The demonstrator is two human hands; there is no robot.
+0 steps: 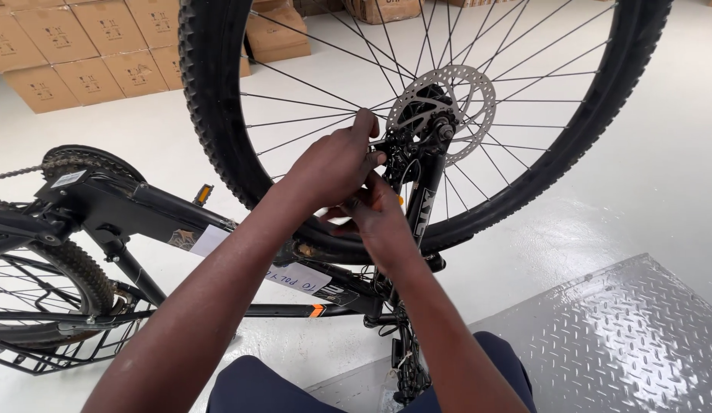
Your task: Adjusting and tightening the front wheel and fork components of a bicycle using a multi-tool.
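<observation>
Black brake caliper (402, 153) beside the silver perforated disc rotor (455, 99) lies just right of the left hand (333, 164), fingers pinched on it, while the right hand (379, 218) grips below.

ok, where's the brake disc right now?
Head view, upper right of centre: the brake disc sits at the front wheel's hub, just right of the left hand and above the fork leg.

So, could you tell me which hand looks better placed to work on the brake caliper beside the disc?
Probably the left hand: its fingertips already touch the brake caliper beside the disc rotor, while the right hand sits lower, by the fork leg.
</observation>
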